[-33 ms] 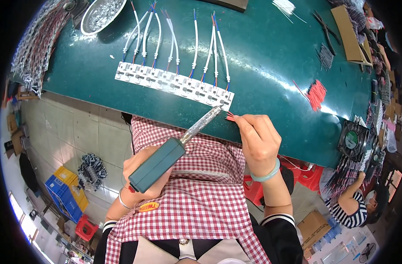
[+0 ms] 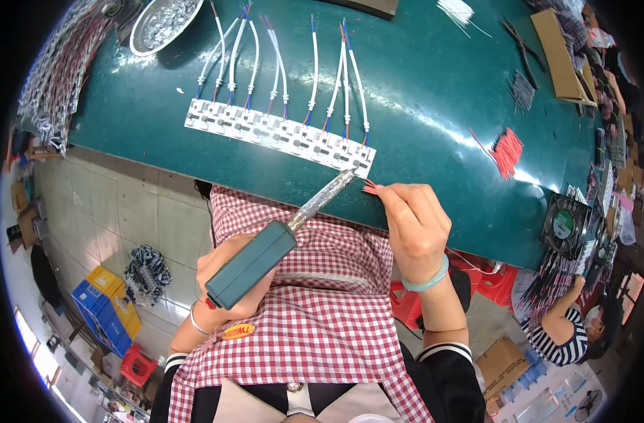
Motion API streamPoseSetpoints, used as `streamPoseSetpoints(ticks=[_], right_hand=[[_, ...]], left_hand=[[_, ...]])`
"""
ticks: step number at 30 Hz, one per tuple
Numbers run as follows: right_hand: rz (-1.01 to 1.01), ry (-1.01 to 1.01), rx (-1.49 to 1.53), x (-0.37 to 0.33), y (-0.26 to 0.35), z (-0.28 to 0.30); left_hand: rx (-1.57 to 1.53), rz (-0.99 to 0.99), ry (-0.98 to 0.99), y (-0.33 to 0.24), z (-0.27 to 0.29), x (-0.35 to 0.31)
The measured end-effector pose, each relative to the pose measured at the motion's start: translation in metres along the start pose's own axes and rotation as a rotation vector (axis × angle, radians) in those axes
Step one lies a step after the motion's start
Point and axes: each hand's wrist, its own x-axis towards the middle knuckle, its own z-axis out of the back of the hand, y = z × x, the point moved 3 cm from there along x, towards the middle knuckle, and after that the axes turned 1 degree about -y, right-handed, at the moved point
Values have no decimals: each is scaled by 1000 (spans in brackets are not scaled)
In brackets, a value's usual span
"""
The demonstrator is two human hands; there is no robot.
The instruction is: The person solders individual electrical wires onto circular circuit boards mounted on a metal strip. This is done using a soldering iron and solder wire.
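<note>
My left hand (image 2: 222,258) is closed around the boxy green handle of a soldering iron (image 2: 253,264). Its metal shaft slants up to the right, and the tip meets the right end of a white strip of small boards (image 2: 283,137). Several white cables (image 2: 315,63) with red and blue wire ends rise from the strip's far edge. My right hand (image 2: 417,222) pinches a few short red wires (image 2: 370,187), whose ends point at that same right end, close to the tip. Whether the wires touch the board is too small to tell.
On the green table (image 2: 434,155) lie a pile of red wires (image 2: 506,151), grey wires (image 2: 522,93), pliers (image 2: 523,51) and white wires (image 2: 457,13). A metal bowl (image 2: 140,44) stands far left beside a cable bundle (image 2: 57,70). At right are a black fan (image 2: 566,221) and a co-worker (image 2: 565,335).
</note>
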Motion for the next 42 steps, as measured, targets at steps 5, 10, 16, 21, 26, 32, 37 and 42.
streamPoseSetpoints(ticks=[5,10,16,21,26,32,37,42], right_hand=[[32,-133,5,3,7,1],[9,-124,69,7,14,-15],[22,-99,38,6,14,-20],[-15,-77,18,8,17,-19],[-16,-62,10,6,17,-19],[24,-60,-14,4,15,-21],[20,-43,-11,6,16,-20],[33,-115,-3,8,20,-19]], left_hand=[[-35,52,-30,1,3,-4],[-23,33,-51,5,4,-4],[-50,17,-24,8,3,-4],[-84,8,-20,12,1,-4],[-75,25,6,15,3,-5],[-94,18,-14,11,9,0],[-28,57,-42,9,17,-5],[19,51,-45,9,18,-9]])
